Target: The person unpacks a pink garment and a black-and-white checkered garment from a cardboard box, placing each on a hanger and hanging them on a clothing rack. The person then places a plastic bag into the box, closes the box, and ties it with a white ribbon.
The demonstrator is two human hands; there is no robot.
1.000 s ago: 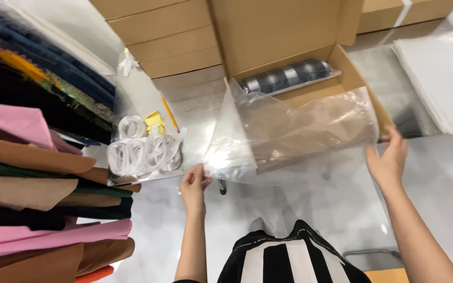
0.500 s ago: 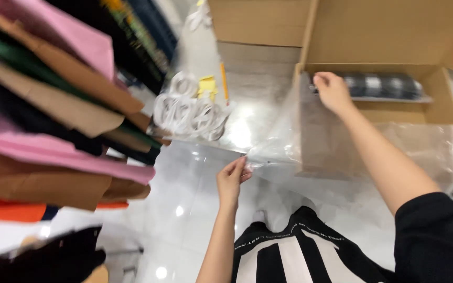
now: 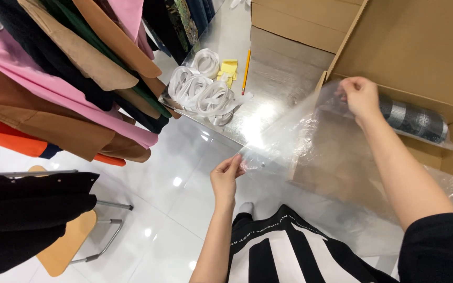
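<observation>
Clear plastic bag [image 3: 310, 141] is stretched flat in mid-air between both hands, spanning from frame centre out toward 2 o'clock, over the front edge of the open cardboard box [image 3: 420, 63]. Left hand [image 3: 225, 175] pinches the near corner between thumb and fingertips, fingers closed on the film; right hand [image 3: 360, 94] is closed on the far edge up at the box rim. Opposite-corner grip looks chosen to keep the thin film taut and un-creased, since it sags wherever unsupported. Inside the box, just behind the right hand, lies a roll of dark checked fabric [image 3: 415, 118] in its own clear wrap, parked against the back wall so it can't roll. At 11 o'clock of the bag, on the shiny bench [image 3: 268, 84]: coils of white tape [image 3: 200, 89], yellow paper slips [image 3: 229, 68], an orange pencil [image 3: 246, 71], all within arm's reach. At 9–10 o'clock, garments on a rack [image 3: 69, 78] hang over the bench edge. Wooden stool [image 3: 66, 246] at 7 o'clock on the glossy tile floor [image 3: 174, 183]
</observation>
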